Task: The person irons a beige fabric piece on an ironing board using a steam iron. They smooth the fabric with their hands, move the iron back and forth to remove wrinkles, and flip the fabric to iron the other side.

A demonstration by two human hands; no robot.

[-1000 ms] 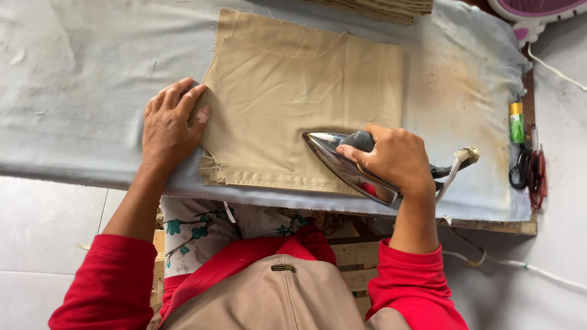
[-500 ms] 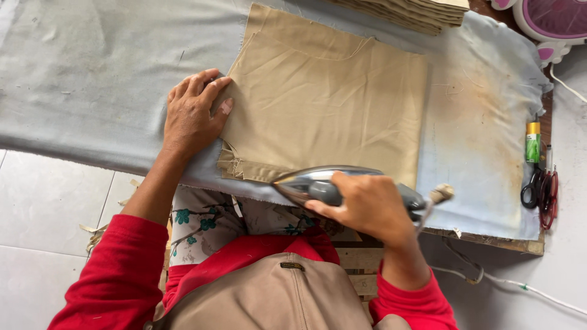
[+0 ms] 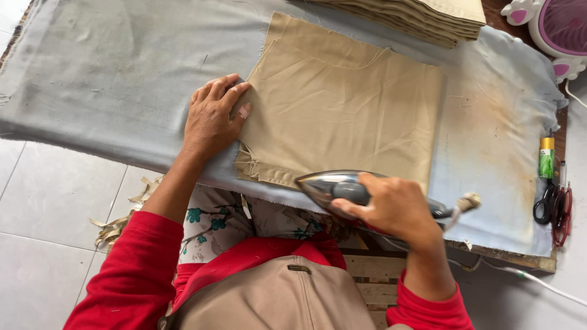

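The right hand is closed around the handle of the electric iron, and the iron now sits at the near edge of the tan fabric piece, with its pointed nose turned toward the left hand. A second ago the iron lay further to the right side, on the lower right part of the fabric; since then it has travelled leftward along the near edge, so this strip of the fabric has already been under the hot plate. The left hand lies flat and open, fingers spread, pressing the left edge of the fabric, just above the frayed corner. It has kept this place in all the pictures, so the cloth is held against the pull of the iron.

The fabric lies spread on the grey padded surface, between the two hands. Beyond the right hand, at the far edge, there is a stack of similar tan pieces. Well to the right of the right hand lie a small green bottle and scissors. The cord of the iron goes away behind the right wrist.
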